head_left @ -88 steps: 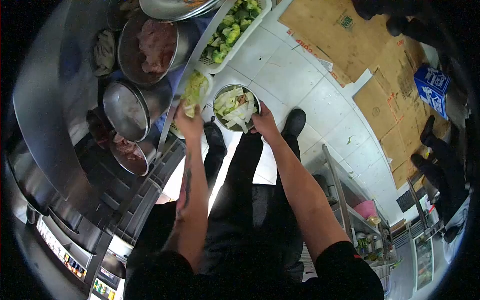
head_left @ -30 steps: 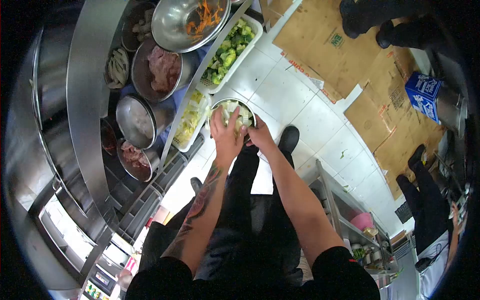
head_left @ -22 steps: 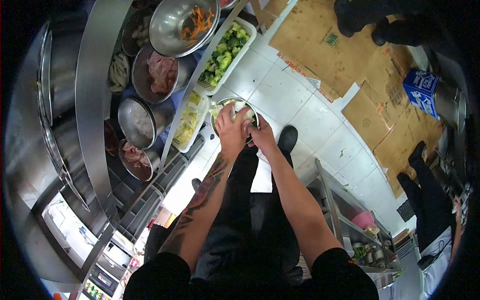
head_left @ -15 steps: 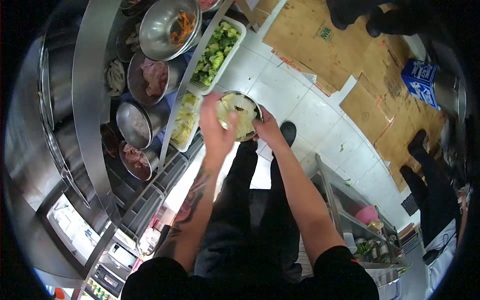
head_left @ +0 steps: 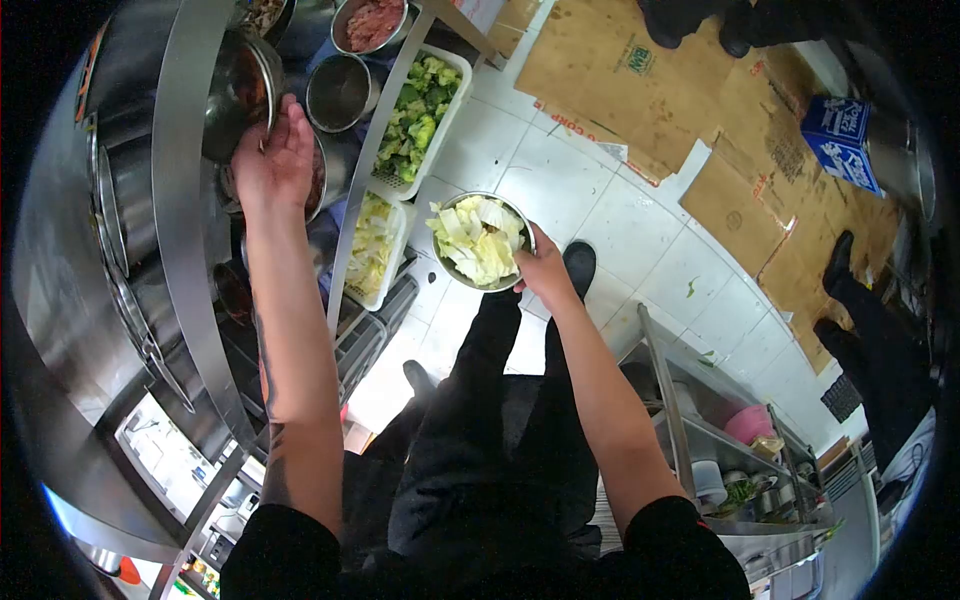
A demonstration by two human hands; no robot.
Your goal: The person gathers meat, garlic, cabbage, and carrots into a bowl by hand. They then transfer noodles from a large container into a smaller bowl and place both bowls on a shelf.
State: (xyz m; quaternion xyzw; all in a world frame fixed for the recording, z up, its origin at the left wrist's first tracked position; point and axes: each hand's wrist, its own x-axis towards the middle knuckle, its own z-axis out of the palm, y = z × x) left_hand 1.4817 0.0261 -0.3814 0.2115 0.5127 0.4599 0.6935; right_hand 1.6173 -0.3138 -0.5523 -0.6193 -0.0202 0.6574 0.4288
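Observation:
My right hand (head_left: 541,267) grips the rim of a metal bowl (head_left: 448,266) of cut cabbage (head_left: 480,240), held above the floor in front of my legs. My left hand (head_left: 276,165) reaches in over the counter at the left, palm showing and fingers pointing away. It is closed at the near rim of a second metal bowl (head_left: 232,112), which has orange bits inside and is partly cut off by the steel shelf edge. Part of the thumb's contact with that rim is hidden.
Beside the left hand sit a dark-bottomed metal bowl (head_left: 338,92) and a bowl of pink meat (head_left: 370,24). White baskets hold broccoli (head_left: 412,118) and more cabbage (head_left: 369,240). A steel edge (head_left: 185,220) runs along the counter. Another person's legs (head_left: 855,350) are at the right, near cardboard (head_left: 690,90).
My left hand has left the cabbage bowl and moved left to the counter. The bowl with orange strips has shifted left, uncovering other bowls. My right hand still holds the cabbage bowl.

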